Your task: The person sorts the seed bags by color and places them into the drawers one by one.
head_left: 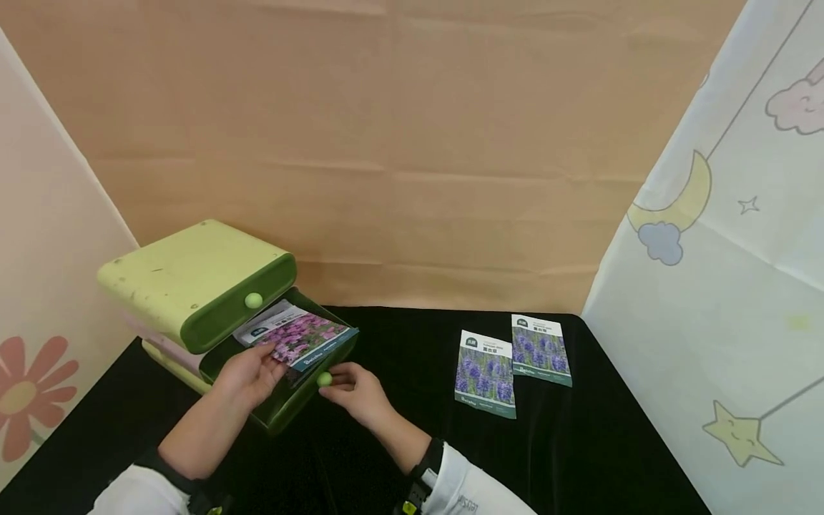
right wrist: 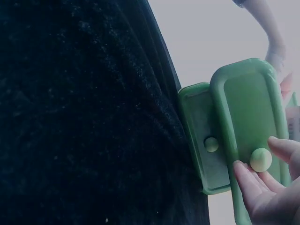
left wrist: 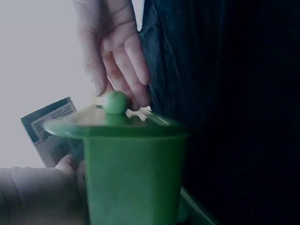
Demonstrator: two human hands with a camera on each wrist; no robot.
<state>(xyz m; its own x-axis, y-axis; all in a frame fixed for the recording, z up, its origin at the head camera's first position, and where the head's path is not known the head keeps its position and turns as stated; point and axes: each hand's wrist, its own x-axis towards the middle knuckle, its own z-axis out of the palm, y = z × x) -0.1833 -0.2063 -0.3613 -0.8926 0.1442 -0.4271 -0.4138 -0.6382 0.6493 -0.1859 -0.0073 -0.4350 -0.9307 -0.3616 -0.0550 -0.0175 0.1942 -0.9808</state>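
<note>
Holds a pink-flower packet [head_left: 309, 332] in the left hand [head_left: 247, 379], with fingers curled at its near left edge. Carries it picture side up in the head view, tilted over the opening of a pulled-out green drawer [head_left: 296, 408], with its teal end reaching the drawer's right rim. Reveals the packet's back in the left wrist view, with printing too dim to read. Pinches the drawer's round knob [head_left: 325, 379] lightly between thumb and fingers of the right hand [head_left: 363, 397], near the packet's lower edge.

Shows the upper drawer [head_left: 228, 318] closed, with its own pale green knob [head_left: 254, 300], under the light green casing [head_left: 193, 265]. Shows a lower drawer [right wrist: 197, 122], also closed, behind the pulled-out front in the right wrist view.

Has a purple-flower packet [head_left: 486, 372] and a second purple-flower packet [head_left: 541, 350] on the dark surface [head_left: 412, 372] to the right, well apart from both hands, side by side with edges touching or nearly so. Ends in a tan backdrop [head_left: 418, 143] behind, between a flower-printed left panel [head_left: 64, 214] and a right panel [head_left: 740, 300] printed with moon, clouds and star
</note>
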